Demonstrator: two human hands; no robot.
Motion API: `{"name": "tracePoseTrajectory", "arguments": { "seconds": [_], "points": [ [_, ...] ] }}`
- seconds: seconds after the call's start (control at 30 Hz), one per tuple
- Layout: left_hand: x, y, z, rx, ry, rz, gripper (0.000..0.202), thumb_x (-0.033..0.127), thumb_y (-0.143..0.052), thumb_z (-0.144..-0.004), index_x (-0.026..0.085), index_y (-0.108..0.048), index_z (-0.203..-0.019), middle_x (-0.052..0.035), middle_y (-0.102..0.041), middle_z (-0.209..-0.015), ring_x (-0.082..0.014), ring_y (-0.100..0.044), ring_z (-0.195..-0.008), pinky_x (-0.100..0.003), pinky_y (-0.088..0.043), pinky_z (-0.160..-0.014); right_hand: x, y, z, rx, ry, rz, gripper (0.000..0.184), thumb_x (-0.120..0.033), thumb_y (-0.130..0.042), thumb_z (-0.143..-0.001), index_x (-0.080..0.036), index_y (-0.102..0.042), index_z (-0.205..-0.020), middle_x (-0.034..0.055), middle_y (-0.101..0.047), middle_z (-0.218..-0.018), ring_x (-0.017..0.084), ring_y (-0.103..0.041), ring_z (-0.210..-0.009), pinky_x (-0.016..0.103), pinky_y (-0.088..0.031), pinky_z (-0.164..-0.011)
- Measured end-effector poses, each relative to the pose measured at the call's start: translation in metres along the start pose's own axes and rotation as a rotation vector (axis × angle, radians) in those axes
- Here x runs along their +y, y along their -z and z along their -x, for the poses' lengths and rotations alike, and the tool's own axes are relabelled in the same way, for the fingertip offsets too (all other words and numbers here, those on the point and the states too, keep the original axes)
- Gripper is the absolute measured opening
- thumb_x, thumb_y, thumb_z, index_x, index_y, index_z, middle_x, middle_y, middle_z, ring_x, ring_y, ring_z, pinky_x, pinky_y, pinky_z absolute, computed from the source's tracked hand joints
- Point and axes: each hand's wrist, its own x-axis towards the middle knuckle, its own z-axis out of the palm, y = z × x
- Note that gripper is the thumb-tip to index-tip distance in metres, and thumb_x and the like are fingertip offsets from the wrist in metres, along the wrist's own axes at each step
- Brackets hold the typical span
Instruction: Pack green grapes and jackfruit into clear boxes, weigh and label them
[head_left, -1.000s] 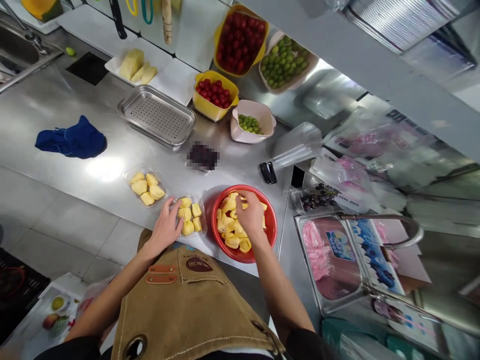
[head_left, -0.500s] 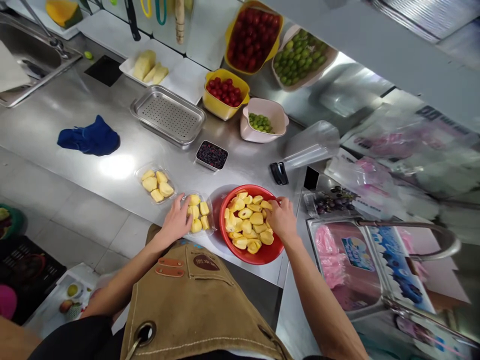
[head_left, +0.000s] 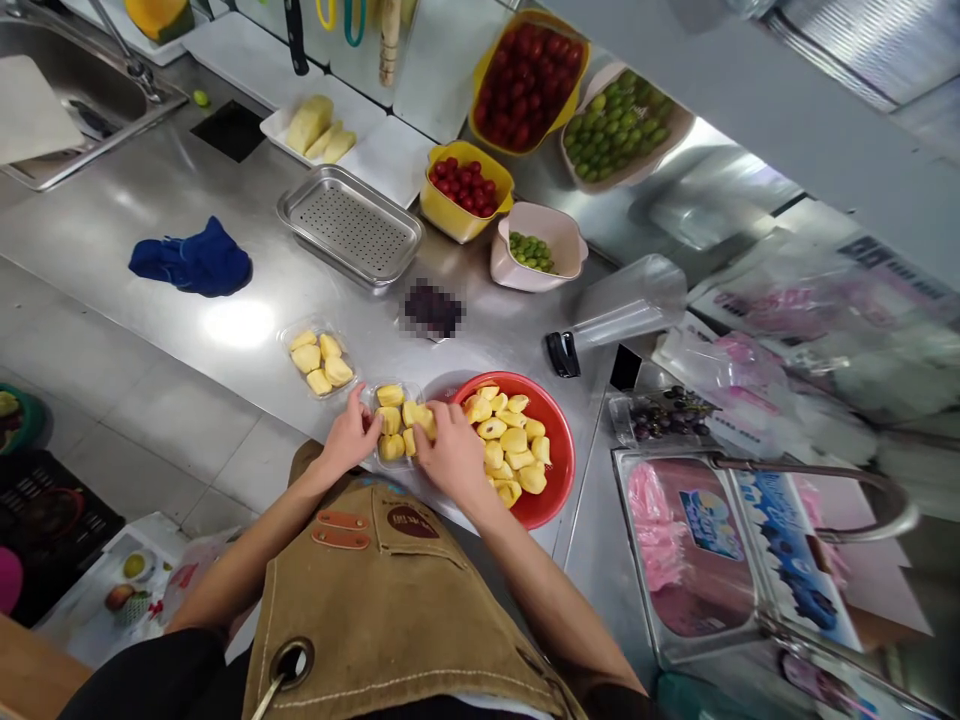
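A red bowl [head_left: 562,450] of yellow fruit pieces [head_left: 510,440] sits near the steel counter's front edge. Left of it is a small clear container [head_left: 391,425] partly filled with the same yellow pieces. My left hand [head_left: 347,440] grips that container's left side. My right hand [head_left: 450,455] is over its right side, fingers closed on a yellow fruit piece [head_left: 418,415] at the container. A second clear container [head_left: 321,358] filled with yellow pieces stands further left, apart from both hands.
Behind are a perforated steel tray [head_left: 351,222], a yellow bowl of red tomatoes [head_left: 466,190], a pink bowl of green grapes [head_left: 536,250], a blue cloth [head_left: 193,262] and a stack of clear cups [head_left: 626,300]. Right holds a sealing machine [head_left: 697,540] and dark grapes [head_left: 664,410].
My right hand has left the red bowl's far right side and moved left to the small container with a yellow piece. My left hand stays on the container.
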Motion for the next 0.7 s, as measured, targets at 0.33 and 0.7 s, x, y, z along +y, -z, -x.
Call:
{"name": "tracePoseTrajectory", "arguments": {
  "seconds": [0.33, 0.7],
  "points": [
    [0.021, 0.009, 0.011, 0.138, -0.091, -0.214, 0.062, 0.035, -0.056, -0.102, 0.014, -0.038, -0.157, -0.0123, -0.066, -0.110, -0.0291, -0.069, -0.102, -0.048, -0.059, -0.093, -0.009, -0.016, 0.006, -0.033, 0.039, 0.038, 0.028, -0.034, -0.060, -0.102, -0.019, -0.066, -0.126, 0.0164, -0.073, -0.114, 0.032, -0.069, -0.106, 0.041, -0.056, -0.088],
    [0.037, -0.002, 0.005, -0.059, -0.353, -0.397, 0.047, 0.035, -0.072, -0.094, 0.026, -0.065, -0.140, -0.0168, -0.050, -0.153, -0.0408, -0.044, -0.145, -0.063, -0.043, -0.121, 0.154, 0.116, -0.048, 0.437, -0.231, -0.140, 0.040, -0.052, -0.059, -0.091, -0.018, -0.072, -0.106, 0.0121, -0.078, -0.097, 0.024, -0.069, -0.076, 0.040, -0.056, -0.076]
  ]
}}
